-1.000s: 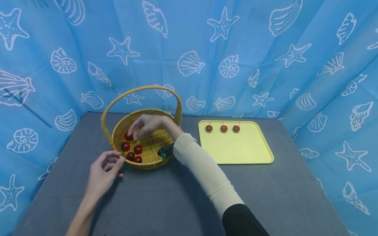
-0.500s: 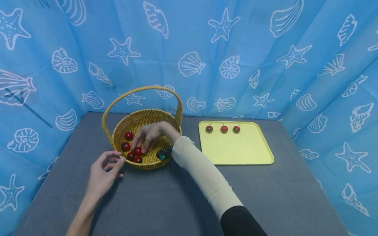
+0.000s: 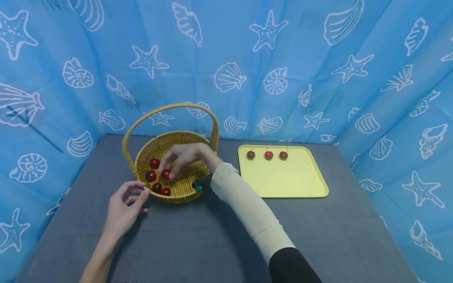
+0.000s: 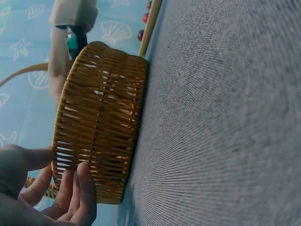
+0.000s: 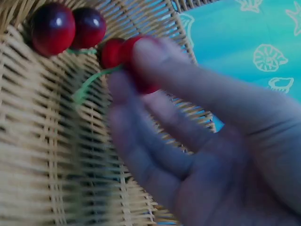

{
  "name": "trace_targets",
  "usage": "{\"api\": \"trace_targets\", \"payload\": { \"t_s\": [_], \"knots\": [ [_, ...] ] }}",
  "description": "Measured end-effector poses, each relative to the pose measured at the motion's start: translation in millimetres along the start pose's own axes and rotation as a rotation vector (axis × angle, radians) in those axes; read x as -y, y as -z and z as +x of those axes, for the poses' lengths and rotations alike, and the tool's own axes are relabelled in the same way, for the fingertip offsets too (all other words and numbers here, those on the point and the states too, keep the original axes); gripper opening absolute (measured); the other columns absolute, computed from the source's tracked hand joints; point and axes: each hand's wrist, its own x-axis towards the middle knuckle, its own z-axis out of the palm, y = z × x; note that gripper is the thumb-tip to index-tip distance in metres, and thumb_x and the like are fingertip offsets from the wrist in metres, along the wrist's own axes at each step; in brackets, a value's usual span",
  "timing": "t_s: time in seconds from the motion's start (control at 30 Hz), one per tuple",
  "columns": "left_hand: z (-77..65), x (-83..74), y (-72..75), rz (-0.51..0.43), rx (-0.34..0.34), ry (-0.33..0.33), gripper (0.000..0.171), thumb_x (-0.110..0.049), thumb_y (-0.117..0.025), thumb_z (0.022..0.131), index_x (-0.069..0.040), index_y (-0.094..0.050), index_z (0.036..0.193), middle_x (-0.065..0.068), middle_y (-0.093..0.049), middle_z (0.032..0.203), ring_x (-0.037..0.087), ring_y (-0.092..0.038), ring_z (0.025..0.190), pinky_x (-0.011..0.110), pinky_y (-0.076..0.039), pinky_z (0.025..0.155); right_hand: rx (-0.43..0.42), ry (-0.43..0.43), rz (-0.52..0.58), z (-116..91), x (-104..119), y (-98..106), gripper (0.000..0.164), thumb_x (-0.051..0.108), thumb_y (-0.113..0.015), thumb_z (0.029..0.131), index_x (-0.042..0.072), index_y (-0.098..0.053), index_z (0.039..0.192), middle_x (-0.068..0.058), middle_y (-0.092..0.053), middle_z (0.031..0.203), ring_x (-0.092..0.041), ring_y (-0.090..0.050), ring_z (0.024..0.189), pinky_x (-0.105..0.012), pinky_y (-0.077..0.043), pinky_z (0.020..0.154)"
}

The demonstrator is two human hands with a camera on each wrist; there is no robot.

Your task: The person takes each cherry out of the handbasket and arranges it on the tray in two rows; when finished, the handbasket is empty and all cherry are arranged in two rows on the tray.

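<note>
A yellow wicker basket (image 3: 181, 199) with a tall handle stands on the left of the table. Inside it my right hand (image 3: 187, 154) pinches a dark red cherry (image 3: 166, 173) between thumb and fingertips, over the basket floor. A green stem (image 5: 89, 84) hangs from that cherry in the right wrist view. Several other cherries lie along the basket's left side, such as one dark cherry (image 3: 150, 175). My left hand (image 3: 123, 204) holds the basket's front left rim, thumb on the rim and fingers against the outer weave (image 4: 99, 113).
Right of the basket lies a pale yellow tray (image 3: 286, 181), with three stemmed cherries (image 3: 268, 155) in a row near its far edge. A grey cloth (image 3: 198, 243) covers the table. Behind it hangs a blue curtain (image 3: 212, 47) printed with shells and starfish.
My right hand moved from the back left cherry toward the middle of the basket, took hold of a cherry there and raised it slightly. My left hand stayed at the rim.
</note>
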Motion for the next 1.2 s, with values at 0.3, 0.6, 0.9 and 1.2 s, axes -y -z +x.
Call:
{"api": "trace_targets", "payload": {
  "t_s": [0.3,0.6,0.9,1.2],
  "knots": [
    [-0.6,0.3,0.4,-0.005,0.005,0.007,0.041,-0.031,-0.071,0.107,-0.007,-0.061,0.139,0.016,-0.070,0.122,0.008,-0.074,0.089,0.031,-0.071,0.069,-0.081,0.129,-0.075,-28.7,3.4,14.7,0.040,0.015,-0.082,0.098,0.012,-0.072,0.137,-0.003,-0.072,0.135,-0.022,-0.064,0.133,-0.032,-0.066,0.101],
    [-0.2,1.0,0.0,0.011,0.006,0.011,0.041,-0.032,-0.071,0.107,-0.008,-0.061,0.139,0.018,-0.069,0.123,0.007,-0.074,0.088,0.030,-0.071,0.068,-0.134,0.247,-0.145,-61.4,0.2,17.8,0.038,0.015,-0.081,0.098,0.008,-0.071,0.135,-0.005,-0.073,0.128,-0.021,-0.067,0.123,-0.034,-0.066,0.099],
    [1.3,1.1,1.4,0.004,0.022,0.003,0.042,-0.033,-0.070,0.108,-0.007,-0.060,0.140,0.016,-0.068,0.122,0.008,-0.074,0.089,0.030,-0.071,0.069,-0.189,0.333,-0.077,-108.7,-4.1,16.7,0.036,0.008,-0.079,0.098,0.002,-0.070,0.133,-0.011,-0.071,0.130,-0.023,-0.071,0.109,-0.036,-0.066,0.093],
    [0.6,0.8,1.2,0.002,0.021,0.016,0.043,-0.033,-0.070,0.108,-0.008,-0.060,0.140,0.015,-0.067,0.123,0.009,-0.074,0.090,0.031,-0.071,0.070,-0.334,0.271,-0.026,-162.3,-20.9,16.6,0.035,0.007,-0.080,0.098,0.004,-0.070,0.131,-0.008,-0.074,0.116,-0.019,-0.070,0.077,-0.031,-0.060,0.068]
  ]
}}
